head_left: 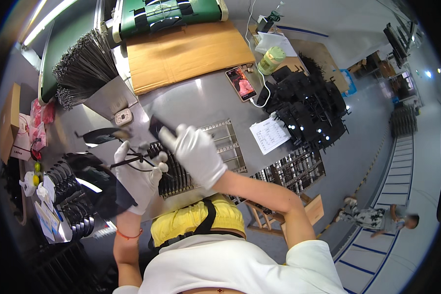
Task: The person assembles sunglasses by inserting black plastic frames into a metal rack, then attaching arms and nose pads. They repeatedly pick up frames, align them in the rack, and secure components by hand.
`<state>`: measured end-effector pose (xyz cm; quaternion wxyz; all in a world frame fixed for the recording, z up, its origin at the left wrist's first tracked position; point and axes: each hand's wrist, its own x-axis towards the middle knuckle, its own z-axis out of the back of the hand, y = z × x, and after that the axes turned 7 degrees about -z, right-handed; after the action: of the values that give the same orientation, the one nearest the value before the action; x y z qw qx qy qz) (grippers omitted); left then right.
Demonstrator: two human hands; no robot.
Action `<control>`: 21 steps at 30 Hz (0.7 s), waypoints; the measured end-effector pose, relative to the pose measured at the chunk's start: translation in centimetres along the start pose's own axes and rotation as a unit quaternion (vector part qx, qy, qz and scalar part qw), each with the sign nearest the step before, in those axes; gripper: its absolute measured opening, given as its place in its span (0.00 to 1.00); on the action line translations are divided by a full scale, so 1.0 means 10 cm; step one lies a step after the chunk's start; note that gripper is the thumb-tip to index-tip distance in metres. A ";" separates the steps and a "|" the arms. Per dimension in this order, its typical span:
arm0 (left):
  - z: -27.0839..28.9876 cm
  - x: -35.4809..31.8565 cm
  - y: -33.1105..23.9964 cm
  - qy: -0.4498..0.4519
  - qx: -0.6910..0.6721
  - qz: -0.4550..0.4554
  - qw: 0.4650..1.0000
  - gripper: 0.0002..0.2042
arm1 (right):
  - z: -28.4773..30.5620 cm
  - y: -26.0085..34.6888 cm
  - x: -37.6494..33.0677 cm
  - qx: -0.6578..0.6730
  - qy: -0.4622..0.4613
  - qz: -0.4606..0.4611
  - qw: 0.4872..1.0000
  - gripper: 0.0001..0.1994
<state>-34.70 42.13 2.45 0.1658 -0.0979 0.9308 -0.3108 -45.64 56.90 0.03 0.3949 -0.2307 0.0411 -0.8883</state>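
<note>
My left hand (pixel 138 183), in a white glove, is closed on a thin black frame (pixel 141 158) with slim arms. A dark curved glossy panel (pixel 104 135) lies just beyond its fingers, and a larger blurred dark panel (pixel 95 183) hangs beside the wrist; whether either joins the frame I cannot tell. My right hand (pixel 198 153), also white-gloved, reaches in from the right with its fingers closed on a dark flat piece (pixel 156 127), smeared by motion. Beneath the hands, a row of slim black parts (pixel 174 179) stands in a metal rack (pixel 225 139).
Bundled black rods (pixel 85 63) stand far left; curved black pieces (pixel 76 210) are stacked near left. A cardboard sheet (pixel 186 54) lies beyond the hands. To the right are a phone (pixel 240 83), a green cup (pixel 272 60), a paper sheet (pixel 269 135) and heaped black parts (pixel 313 105).
</note>
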 end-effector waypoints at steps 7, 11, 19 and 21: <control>0.11 -0.82 -0.76 0.046 -0.365 -0.147 0.918 0.28 | -0.56 -0.50 -0.64 0.482 0.137 -0.198 0.842 0.29; 0.21 -0.77 -0.67 0.068 -0.260 -0.084 0.960 0.35 | -0.76 -0.19 -0.89 0.603 0.355 -0.195 0.687 0.36; 0.27 -0.68 -0.42 0.080 -0.264 -0.011 0.961 0.34 | -0.67 0.01 -0.82 0.438 0.421 -0.179 0.774 0.35; 0.32 -0.67 -0.41 0.061 -0.268 -0.006 0.961 0.35 | -0.74 0.04 -0.85 0.423 0.424 -0.169 0.783 0.34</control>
<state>-26.97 39.06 4.24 0.0747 -0.1250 0.9878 -0.0560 -43.65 61.93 -9.90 0.2394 0.3558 -0.2148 -0.8775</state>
